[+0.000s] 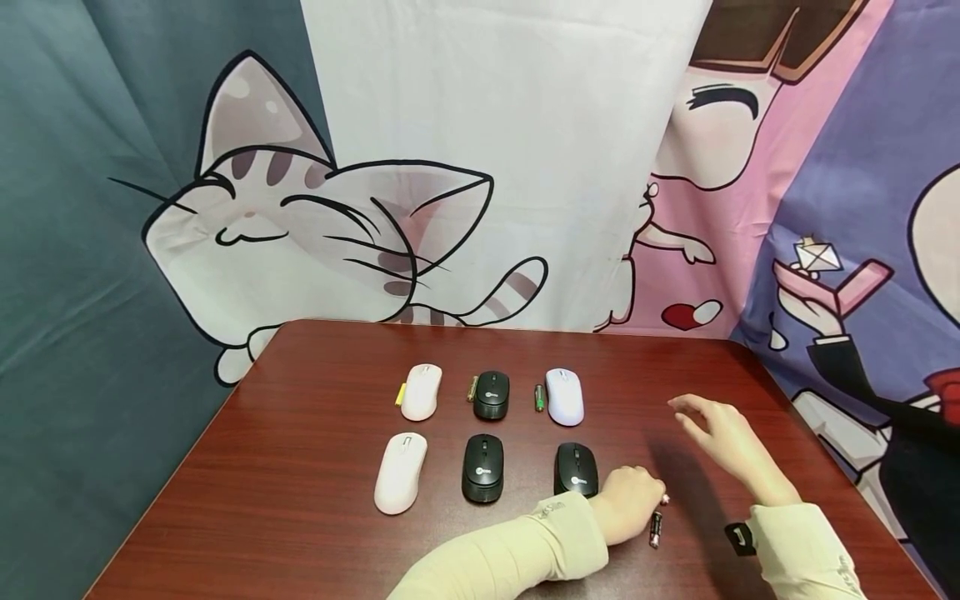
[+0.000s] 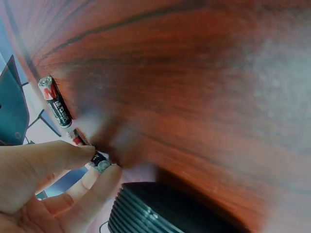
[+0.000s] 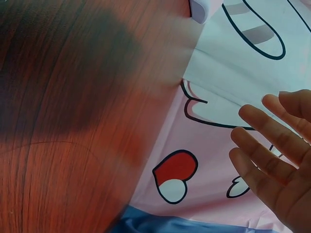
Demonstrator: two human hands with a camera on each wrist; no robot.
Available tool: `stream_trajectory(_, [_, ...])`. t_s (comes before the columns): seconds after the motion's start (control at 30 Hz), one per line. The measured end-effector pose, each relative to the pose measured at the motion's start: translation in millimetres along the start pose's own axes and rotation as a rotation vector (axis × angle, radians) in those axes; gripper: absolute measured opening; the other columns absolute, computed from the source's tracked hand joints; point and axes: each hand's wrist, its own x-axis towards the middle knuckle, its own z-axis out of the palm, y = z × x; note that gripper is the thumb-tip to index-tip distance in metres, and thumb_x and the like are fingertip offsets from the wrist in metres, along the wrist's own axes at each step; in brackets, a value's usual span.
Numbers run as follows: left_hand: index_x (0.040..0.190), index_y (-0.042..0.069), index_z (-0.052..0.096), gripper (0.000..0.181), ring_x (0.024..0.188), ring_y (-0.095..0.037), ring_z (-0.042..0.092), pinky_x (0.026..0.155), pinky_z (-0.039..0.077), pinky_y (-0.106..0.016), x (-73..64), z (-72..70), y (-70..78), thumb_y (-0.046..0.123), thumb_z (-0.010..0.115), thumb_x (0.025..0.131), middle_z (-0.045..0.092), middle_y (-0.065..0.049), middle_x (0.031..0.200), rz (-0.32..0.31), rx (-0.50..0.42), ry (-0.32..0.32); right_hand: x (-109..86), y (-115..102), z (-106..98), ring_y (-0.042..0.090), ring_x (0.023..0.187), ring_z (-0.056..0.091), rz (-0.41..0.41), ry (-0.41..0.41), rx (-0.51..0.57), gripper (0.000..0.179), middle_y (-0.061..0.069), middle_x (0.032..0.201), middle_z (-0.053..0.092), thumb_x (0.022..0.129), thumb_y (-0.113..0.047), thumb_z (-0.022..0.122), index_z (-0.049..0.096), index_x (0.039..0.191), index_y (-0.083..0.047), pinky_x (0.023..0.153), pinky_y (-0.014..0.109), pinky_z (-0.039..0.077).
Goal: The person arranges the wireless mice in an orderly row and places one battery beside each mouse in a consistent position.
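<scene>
My left hand (image 1: 628, 502) reaches low over the table at the right of the front row and pinches a small black-and-red battery (image 2: 101, 161) between thumb and finger. A second battery (image 1: 656, 530) of like colours lies on the wood close to that hand. Just left of the hand sits a black mouse (image 1: 576, 467), its near end covered by the sleeve; the left wrist view catches its ridged side. My right hand (image 1: 720, 435) hovers above the table's right part with fingers spread and nothing held, and the right wrist view shows those fingers (image 3: 265, 162) apart.
Left in the front row are a white mouse (image 1: 401, 473) and a black mouse (image 1: 483, 468). Behind, a white mouse (image 1: 422, 392) has a yellow battery (image 1: 401, 394), a black mouse (image 1: 491, 395) a gold one, a pale mouse (image 1: 565, 397) a green one (image 1: 539, 398). Printed cloth hangs behind.
</scene>
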Motion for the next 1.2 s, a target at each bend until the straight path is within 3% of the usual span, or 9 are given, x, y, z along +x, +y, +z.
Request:
stream_trajectory(0.43, [0.086,0.029,0.067,0.008,0.071,-0.003,0.062,0.054,0.048,-0.018,-4.3,-10.8,-21.0,0.022,0.068,0.082,0.067,0.011,0.08,0.003,-0.059,0.057,10.1,-4,4,0.031,0.087,0.065,-0.013,0.013,0.016,0.017,0.011,0.094,0.071,0.082,-0.003,0.066,0.068,0.099,-0.003,0.076,0.048,0.047])
stream_trajectory(0.87, [0.083,0.025,0.066,0.011,0.072,-0.007,0.066,0.055,0.048,-0.019,-15.8,-19.5,-57.9,0.014,0.067,0.082,0.068,0.008,0.079,-0.111,-0.163,0.029,18.8,-12,9,0.032,0.088,0.065,-0.029,0.012,0.037,0.017,0.014,0.094,0.07,0.082,-0.003,0.065,0.067,0.099,-0.001,0.078,0.05,0.047])
stream_trajectory(1.07, [0.085,0.022,0.067,0.018,0.071,-0.005,0.064,0.055,0.045,-0.016,-23.0,-21.2,-77.1,0.016,0.077,0.071,0.067,0.011,0.077,-0.163,-0.256,0.07,21.3,-18,14,0.031,0.087,0.065,-0.039,0.022,0.044,0.017,0.013,0.094,0.07,0.082,-0.002,0.065,0.067,0.099,-0.001,0.076,0.048,0.047])
stream_trajectory(1.2, [0.088,0.02,0.068,0.021,0.072,-0.009,0.066,0.057,0.046,-0.018,-30.7,-22.3,-92.0,0.014,0.076,0.069,0.07,0.008,0.082,-0.213,-0.311,0.101,25.6,-25,21,0.03,0.087,0.065,-0.062,0.03,0.064,0.017,0.012,0.094,0.07,0.081,-0.001,0.066,0.067,0.099,-0.001,0.076,0.046,0.047])
